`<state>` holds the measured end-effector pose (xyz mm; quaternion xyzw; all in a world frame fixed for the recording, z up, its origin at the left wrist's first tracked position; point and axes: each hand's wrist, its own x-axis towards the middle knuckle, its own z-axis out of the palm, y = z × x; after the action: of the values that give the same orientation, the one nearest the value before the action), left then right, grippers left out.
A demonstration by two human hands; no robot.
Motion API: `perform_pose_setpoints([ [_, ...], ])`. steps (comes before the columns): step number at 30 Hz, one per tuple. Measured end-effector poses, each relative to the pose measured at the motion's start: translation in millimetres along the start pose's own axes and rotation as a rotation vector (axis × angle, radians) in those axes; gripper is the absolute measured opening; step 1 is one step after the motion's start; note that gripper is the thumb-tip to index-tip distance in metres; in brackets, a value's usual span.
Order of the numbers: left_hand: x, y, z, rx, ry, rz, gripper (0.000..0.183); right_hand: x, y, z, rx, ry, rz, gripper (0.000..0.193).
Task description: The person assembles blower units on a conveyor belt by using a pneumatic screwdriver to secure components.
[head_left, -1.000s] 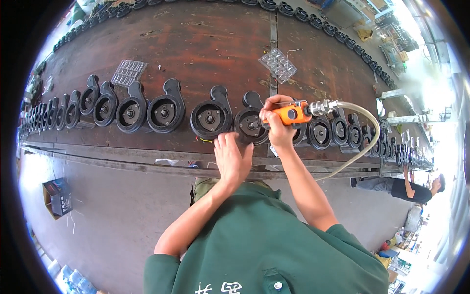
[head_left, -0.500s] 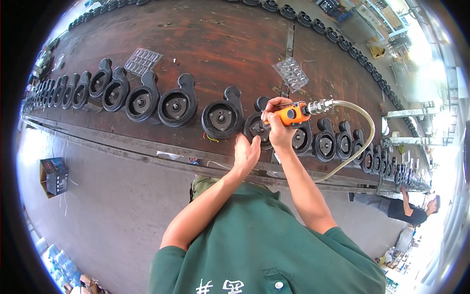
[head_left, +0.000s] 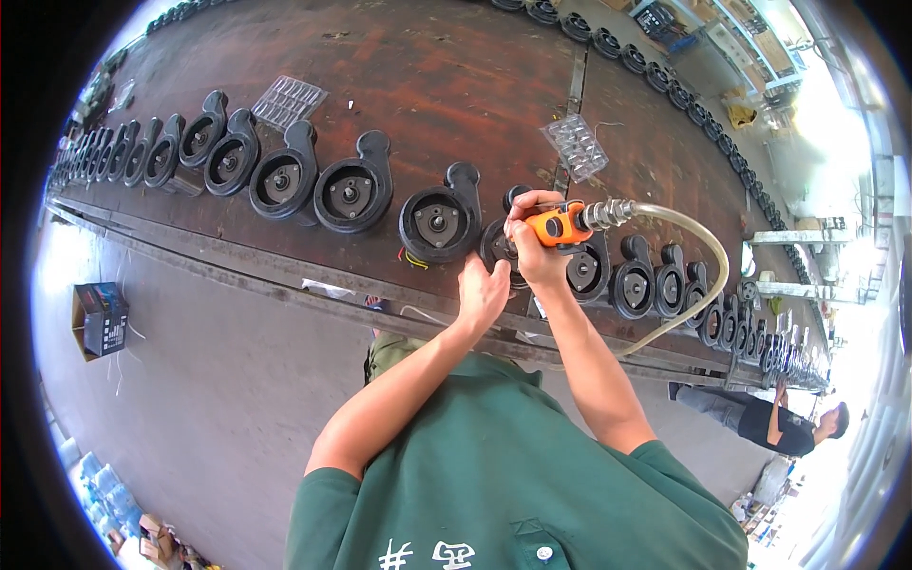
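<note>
My right hand (head_left: pixel 537 249) is wrapped round an orange air screwdriver (head_left: pixel 560 226), whose clear hose (head_left: pixel 708 228) leaves through a metal coupling and curves down to the right. The tool's tip is hidden by my fingers, over a black round housing (head_left: pixel 492 249) at the table's near edge. My left hand (head_left: pixel 483 293) grips the near left rim of that same housing, thumb and fingers against it. Just left of it stands another black housing (head_left: pixel 440 223) with a grey plate and a central shaft, coloured wires (head_left: pixel 414 258) poking out below.
More black housings line the near edge of the dark table (head_left: pixel 427 85), to the left (head_left: pixel 350 195) and right (head_left: pixel 632 285). Two clear plastic trays (head_left: pixel 288 102) (head_left: pixel 576 147) lie behind them. A box (head_left: pixel 100 319) stands on the floor. Another person (head_left: pixel 774 423) works at the far right.
The view has shifted slightly. Both hands keep their places at the same housing, and the screwdriver tilts a little differently. The other person's arms have moved.
</note>
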<state>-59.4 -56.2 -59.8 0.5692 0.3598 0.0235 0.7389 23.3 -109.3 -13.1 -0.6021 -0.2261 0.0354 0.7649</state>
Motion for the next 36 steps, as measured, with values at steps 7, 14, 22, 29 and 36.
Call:
perform_pose_setpoints([
  [7,2.4,-8.1,0.5,-0.018,0.016,0.043,0.046,4.7,3.1,1.8,0.021,-0.021,-0.022,0.023],
  [14,15.4,-27.9,4.7,0.005,0.06,0.098,0.049,8.8,4.1,6.0,-0.052,-0.079,-0.024,0.027],
  [22,7.7,-10.8,5.1,0.017,0.061,0.013,0.05,8.6,8.2,10.8,0.052,-0.006,0.009,0.024],
  [29,14.6,-27.4,6.3,0.12,0.105,0.142,0.055,7.6,2.9,12.8,-0.029,-0.08,-0.005,0.02],
  [36,14.1,-31.9,7.8,0.085,0.114,0.133,0.057,8.3,3.7,14.7,-0.016,-0.067,-0.015,0.021],
])
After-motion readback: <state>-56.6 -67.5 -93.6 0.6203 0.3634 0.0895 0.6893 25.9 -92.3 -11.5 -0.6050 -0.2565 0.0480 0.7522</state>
